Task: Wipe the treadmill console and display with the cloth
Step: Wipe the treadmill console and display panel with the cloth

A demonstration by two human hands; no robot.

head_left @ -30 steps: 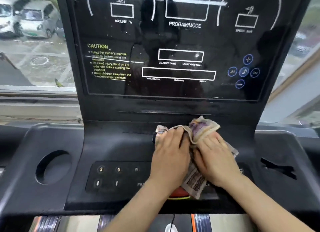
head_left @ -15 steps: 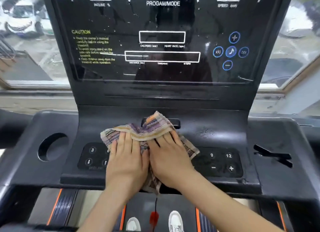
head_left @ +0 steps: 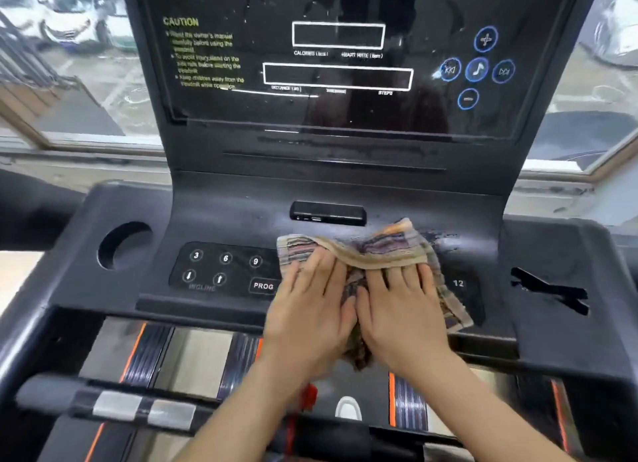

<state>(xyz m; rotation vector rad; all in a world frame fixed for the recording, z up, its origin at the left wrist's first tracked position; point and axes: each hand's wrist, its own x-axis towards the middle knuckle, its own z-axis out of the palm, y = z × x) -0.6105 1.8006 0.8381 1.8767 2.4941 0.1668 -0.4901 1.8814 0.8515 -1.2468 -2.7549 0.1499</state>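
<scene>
Cloth (head_left: 362,251): striped and crumpled, lay on the flat deck of the console (head_left: 241,220), at the middle of the key strip and overlapping its right half.
Long axis: ran left to right across the deck, with a bunched hem along the far edge and a tail hanging off the near lip.
Hands: left hand (head_left: 307,309) and right hand (head_left: 400,309) lay side by side and palm down on the cloth, thumbs nearly touching. Fingers were straight, pressing rather than gripping, with the fingertips at the bunched hem.
Keys in view: 3, 6, 9, the incline arrows and PROG on the left keypad (head_left: 224,268). On the right, only key 12 (head_left: 458,283) showed beside the cloth.
Display (head_left: 345,109): upright panel beyond and above the hands, well apart from the cloth and spotted with marks.
Streaks (head_left: 445,237): pale smears on the deck just right of the cloth.
Nearer hand: the right one for the streaks and the right keys. Neither was clearly nearer to the display.
Change: half a second earlier the cloth covered part of the left keypad, and 9 and 12 on the right were bare. The cloth and both hands had since slid rightward.
Judged remainder: the right end of the deck and the whole display.
</scene>
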